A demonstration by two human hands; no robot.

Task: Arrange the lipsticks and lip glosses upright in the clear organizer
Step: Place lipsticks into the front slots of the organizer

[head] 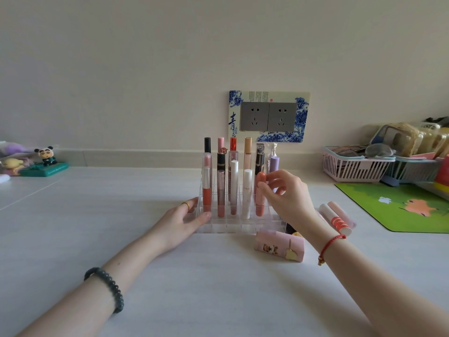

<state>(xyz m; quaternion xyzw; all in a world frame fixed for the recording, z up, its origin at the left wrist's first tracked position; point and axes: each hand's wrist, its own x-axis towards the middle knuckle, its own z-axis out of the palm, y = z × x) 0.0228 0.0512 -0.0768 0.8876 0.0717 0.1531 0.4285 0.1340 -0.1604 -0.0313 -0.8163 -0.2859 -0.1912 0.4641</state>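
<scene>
A clear stepped organizer (230, 226) stands mid-table with several lipsticks and glosses upright in it, among them a white tube (247, 193) and a red gloss (206, 188). My right hand (288, 195) pinches the cap of a coral lip gloss (260, 194) that stands upright in a slot at the organizer's right. My left hand (187, 218) rests flat against the organizer's left front corner, fingers straight. A pink lipstick box (279, 246) lies in front of the organizer. Two pale tubes (336, 218) lie on the table to the right.
Pink and blue baskets (354, 164) with clutter stand at the back right, above a green mat (398, 207). Small toy figures (46, 161) sit at the back left. A wall socket plate (268, 116) is behind the organizer.
</scene>
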